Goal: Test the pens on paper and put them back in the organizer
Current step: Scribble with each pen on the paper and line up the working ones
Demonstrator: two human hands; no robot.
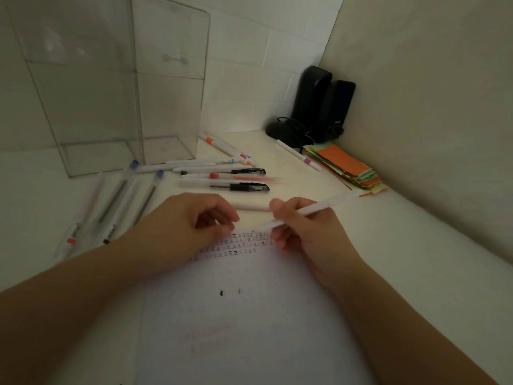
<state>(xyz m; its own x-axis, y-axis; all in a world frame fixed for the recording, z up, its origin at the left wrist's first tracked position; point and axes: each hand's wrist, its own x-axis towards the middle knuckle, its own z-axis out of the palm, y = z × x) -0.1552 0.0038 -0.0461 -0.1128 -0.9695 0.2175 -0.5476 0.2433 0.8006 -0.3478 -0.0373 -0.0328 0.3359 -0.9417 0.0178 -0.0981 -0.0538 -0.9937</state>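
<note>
Right hand gripping a white pen over the paper at the desk's near edge, left hand curled, pinning the sheet; a loosened hold risks smearing

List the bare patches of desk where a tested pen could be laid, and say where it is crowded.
Free: the desk right of the right hand, up to the wall; also between the paper slips and the sheet. Crowded: loose pens before the clear organizer and left of the left hand.
</note>
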